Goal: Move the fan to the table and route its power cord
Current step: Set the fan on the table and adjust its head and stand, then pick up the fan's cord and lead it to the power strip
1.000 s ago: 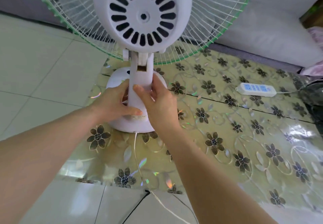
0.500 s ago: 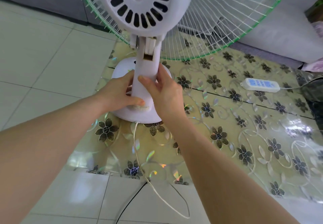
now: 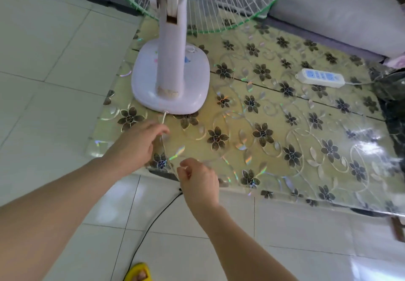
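The white fan (image 3: 171,76) with its green-rimmed grille stands upright on the left part of the low table (image 3: 306,131), which has a floral plastic cover. Its thin white power cord (image 3: 166,151) leaves the near edge of the base and runs toward the table's front edge. My left hand (image 3: 138,147) is just in front of the base, fingertips pinched at the cord. My right hand (image 3: 198,180) is at the table's front edge, fingers closed on the cord lower down. The fan's head is cut off by the top of the frame.
A white power strip (image 3: 320,78) with blue sockets lies at the table's right, its lead running off right. A black cable (image 3: 153,221) trails over the tiled floor below the table. A grey sofa (image 3: 339,6) stands behind. A yellow slipper (image 3: 138,273) shows at the bottom.
Both hands let go of the fan's neck and dropped to the cord in front of the base. The fan stands by itself.
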